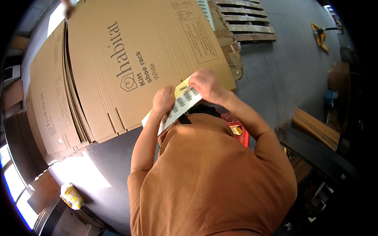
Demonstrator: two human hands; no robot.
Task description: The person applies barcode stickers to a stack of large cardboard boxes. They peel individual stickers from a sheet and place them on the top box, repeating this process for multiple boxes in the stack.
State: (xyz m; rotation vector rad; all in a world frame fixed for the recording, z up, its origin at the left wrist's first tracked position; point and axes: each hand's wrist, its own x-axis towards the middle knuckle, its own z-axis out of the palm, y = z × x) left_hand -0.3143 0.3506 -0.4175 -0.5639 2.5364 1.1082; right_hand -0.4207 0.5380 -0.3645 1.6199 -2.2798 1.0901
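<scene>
Between my hands, close in front of my body, is a sheet of barcode labels [182, 103], white with a yellowish part near its upper end. My left hand [163, 100] grips its left edge with curled fingers. At the upper right end my right hand [208, 84] pinches the sheet; it is slightly blurred, and whether a single label is between its fingers cannot be made out. Just beyond my hands lies a stack of flat brown cardboard boxes [157, 43], printed with dark lettering and symbols.
A second stack of flattened cardboard [53, 94] adjoins at the left. Part of another person's hand [69, 8] shows at the top left. A wooden pallet [248, 19] and a yellow pallet jack [321, 37] stand on the grey floor. A red crate [245, 135] is beside my right side.
</scene>
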